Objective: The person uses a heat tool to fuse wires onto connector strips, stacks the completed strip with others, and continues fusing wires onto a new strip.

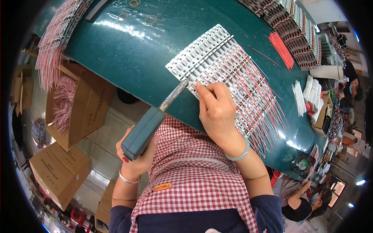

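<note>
My left hand is wrapped round the grip of a teal, pistol-shaped soldering gun. Its metal barrel points up and right, with the tip at the lower left edge of a panel of white circuit boards. Close beside that tip, my right hand has thumb and forefinger pinched together over the panel; what is between them is too small to tell. Rows of thin red and white wires run from the boards toward the right and hang over their edge.
The panel lies on a green table. Loose red wires, white wire bundles and stacked boards are at the right. More wired boards overhang the left edge, above a carton of wires. Co-workers sit farther right.
</note>
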`<state>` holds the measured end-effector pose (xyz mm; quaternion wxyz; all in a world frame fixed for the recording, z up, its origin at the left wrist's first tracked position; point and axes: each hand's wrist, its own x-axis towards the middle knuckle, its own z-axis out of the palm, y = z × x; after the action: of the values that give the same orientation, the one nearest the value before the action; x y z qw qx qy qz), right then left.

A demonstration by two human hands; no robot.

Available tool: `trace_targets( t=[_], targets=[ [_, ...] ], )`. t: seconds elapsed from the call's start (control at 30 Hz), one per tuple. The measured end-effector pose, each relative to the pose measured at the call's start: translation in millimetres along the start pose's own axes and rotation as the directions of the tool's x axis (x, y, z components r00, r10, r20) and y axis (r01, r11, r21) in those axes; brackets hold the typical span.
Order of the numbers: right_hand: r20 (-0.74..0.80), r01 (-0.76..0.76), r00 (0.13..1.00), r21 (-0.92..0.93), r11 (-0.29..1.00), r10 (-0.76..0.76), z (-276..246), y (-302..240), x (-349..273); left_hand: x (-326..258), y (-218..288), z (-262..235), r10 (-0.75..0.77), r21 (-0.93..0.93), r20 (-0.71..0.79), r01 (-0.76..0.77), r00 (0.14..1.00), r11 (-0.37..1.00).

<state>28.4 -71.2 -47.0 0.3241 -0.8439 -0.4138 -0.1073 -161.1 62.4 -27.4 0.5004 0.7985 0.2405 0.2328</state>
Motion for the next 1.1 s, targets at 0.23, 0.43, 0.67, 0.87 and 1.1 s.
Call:
trace_targets(
  t=[0.23,0.43,0.67,0.87,1.1],
  targets=[
    [0.013,-0.017,1.0,-0.002,1.0,0.017,-1.0,-1.0,3.4,2.2,0.4,2.1,-0.021,0.004,0.058,0.02,0.998,1.0],
    [0.032,-0.009,0.999,-0.003,1.0,0.009,-2.8,-1.2,5.1,4.0,2.5,2.4,-0.013,0.044,0.073,0.009,0.997,0.999],
    [0.04,-0.016,0.999,-0.01,1.0,0.017,-3.5,-0.7,4.3,-3.8,-3.9,-3.1,0.067,0.094,0.074,-0.074,0.995,0.993],
    [0.036,-0.018,0.999,-0.042,0.999,0.02,-9.3,-2.6,7.7,-22.5,-2.2,0.2,-0.255,-0.209,-0.092,0.232,0.963,0.95],
    [-0.147,-0.211,0.972,-0.202,0.956,0.183,-98.9,102.1,-1.3,-9.5,-6.9,10.5,-0.109,-0.292,-0.124,0.069,0.986,0.954]
  ],
)
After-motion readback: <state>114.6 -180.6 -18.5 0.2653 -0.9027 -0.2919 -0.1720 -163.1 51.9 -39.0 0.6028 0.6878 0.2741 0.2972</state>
